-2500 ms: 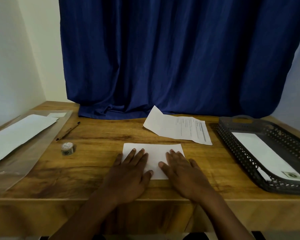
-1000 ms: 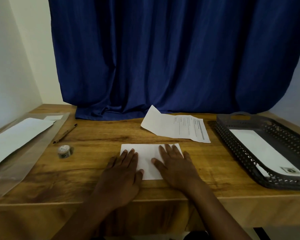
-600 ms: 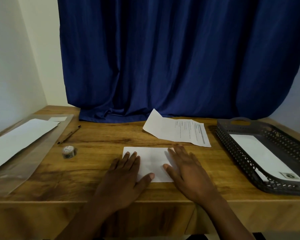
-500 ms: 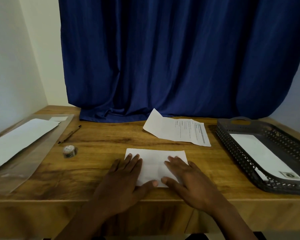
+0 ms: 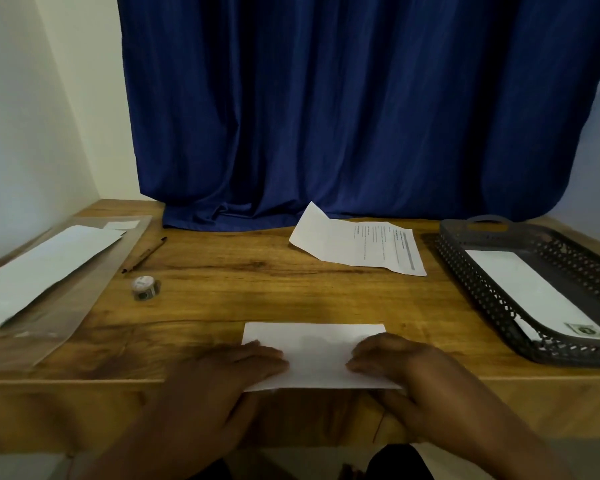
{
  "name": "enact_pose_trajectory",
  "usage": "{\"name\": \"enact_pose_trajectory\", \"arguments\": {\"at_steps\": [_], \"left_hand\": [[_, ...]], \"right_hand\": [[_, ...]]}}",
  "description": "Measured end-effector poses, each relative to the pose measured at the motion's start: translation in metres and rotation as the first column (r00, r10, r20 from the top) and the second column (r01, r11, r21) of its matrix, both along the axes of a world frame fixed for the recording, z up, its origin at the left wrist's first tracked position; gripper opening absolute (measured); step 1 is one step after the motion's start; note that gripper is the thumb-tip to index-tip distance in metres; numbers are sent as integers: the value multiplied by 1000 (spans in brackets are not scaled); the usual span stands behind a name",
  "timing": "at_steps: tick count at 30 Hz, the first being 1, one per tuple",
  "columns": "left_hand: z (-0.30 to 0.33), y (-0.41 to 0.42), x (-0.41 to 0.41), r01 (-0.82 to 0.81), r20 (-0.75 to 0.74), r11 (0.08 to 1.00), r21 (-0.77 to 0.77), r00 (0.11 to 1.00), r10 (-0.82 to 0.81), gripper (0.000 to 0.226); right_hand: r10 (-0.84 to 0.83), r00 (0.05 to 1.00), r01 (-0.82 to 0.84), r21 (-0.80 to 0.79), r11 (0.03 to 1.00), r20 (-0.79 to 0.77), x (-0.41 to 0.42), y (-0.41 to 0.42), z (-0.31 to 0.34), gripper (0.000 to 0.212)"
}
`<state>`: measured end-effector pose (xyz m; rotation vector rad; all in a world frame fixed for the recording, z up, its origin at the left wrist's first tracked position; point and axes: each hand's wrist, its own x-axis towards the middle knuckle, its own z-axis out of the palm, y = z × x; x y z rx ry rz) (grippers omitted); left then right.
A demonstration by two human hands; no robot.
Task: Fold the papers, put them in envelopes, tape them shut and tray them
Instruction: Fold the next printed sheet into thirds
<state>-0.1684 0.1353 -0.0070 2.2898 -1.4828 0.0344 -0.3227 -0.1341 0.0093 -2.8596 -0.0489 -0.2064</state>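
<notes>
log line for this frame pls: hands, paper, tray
left hand: grips folded paper left end | right hand: grips its right end | paper: near edge overhangs table front | tray: holds one sealed envelope

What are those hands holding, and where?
Both grip the folded paper: left hand at its left end, right hand at its right end.

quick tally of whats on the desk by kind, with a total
Paper sheets: 2, the folded paper under the hands and the printed sheet
Envelopes: 2, one on the plastic sleeve, one in the tray
Tape rolls: 1
Pens: 1
Trays: 1
Plastic sleeves: 1
Total: 8
</notes>
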Motion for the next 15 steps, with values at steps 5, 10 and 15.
{"name": "enact_pose_trajectory", "arguments": {"at_steps": [5,10,15], "left_hand": [[60,-1,6,-11,-162,984,-180,987,-19,23],[84,-26,53,-141,-331,964,-226,942,60,7],[70,-52,100,-151,-274,973,-176,957,99,21]], "right_hand": [[20,987,-51,194,980,159,9,-1,59,28],[-15,982,-49,326,944,191,48,-18,94,23],[-116,990,99,181,979,83,102,-38,80,24]]}}
